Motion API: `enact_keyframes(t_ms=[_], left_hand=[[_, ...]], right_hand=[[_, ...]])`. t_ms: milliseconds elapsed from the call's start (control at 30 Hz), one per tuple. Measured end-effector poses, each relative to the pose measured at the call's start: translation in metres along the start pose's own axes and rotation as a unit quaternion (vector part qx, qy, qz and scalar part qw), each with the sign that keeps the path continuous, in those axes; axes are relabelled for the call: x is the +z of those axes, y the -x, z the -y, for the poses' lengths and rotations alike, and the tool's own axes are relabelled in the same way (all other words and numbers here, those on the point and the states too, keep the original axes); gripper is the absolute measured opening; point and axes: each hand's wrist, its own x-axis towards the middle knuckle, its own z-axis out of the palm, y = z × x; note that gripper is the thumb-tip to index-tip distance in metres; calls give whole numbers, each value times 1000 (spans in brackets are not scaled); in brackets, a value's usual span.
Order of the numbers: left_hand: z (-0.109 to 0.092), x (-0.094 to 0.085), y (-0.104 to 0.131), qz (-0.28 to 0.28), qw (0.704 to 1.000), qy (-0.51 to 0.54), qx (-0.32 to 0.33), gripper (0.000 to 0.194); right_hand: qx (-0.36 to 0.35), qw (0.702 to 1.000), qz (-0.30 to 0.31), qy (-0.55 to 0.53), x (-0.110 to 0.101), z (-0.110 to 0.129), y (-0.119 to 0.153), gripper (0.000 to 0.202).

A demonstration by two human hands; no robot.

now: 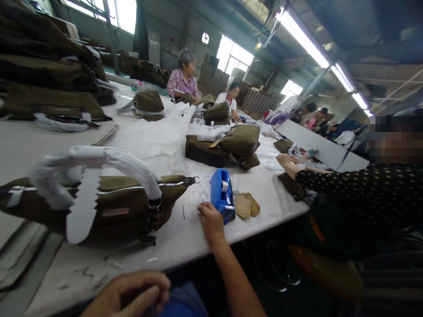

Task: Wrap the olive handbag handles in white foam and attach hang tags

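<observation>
Clock positions are read about the right hand, with twelve at the top of the view. Its bent fingers are at the table, just beside the blue tape dispenser at one o'clock; whether they pinch anything cannot be told. The left hand, at eight o'clock and well apart from the right, has its fingers curled toward the thumb; whether it holds anything is likewise unclear. Likely hazards: a careless nudge could push the dispenser over the nearby table edge, or sweep off the brown cards at about half past two. The jagged white strip hanging from the wrapped handles could catch and tear if brushed. Containers: the olive bag, between nine and ten o'clock, appears zipped, its contents hidden. The dispenser seems to carry a pale roll. A second bag lies near twelve o'clock, its interior unseen.
</observation>
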Motion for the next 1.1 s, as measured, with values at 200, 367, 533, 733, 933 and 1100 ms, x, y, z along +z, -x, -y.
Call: enact_keyframes(t_ms=[200, 367, 533, 733, 933, 1100], left_hand=[[11, 5, -24, -191, 980, 55, 11, 39], [6, 4, -25, -218, 971, 83, 43, 35], [15, 9, -31, -194, 978, 56, 55, 36], [18, 13, -37, -149, 988, -9, 41, 40], [13, 17, -44, -124, 991, -31, 45, 41], [10, 29, -52, -69, 995, 12, 77, 55]], right_hand=[[-24, 999, -18, 24, 6, -4, 4, 46], [-40, 998, -42, 22, 7, -3, 3, 32], [-75, 996, -53, 9, 7, 6, 10, 29], [-112, 991, -71, -10, 6, 12, 12, 35], [-144, 981, -122, -36, -4, 22, 18, 32], [-211, 932, -164, -244, -35, 79, 36, 25]])
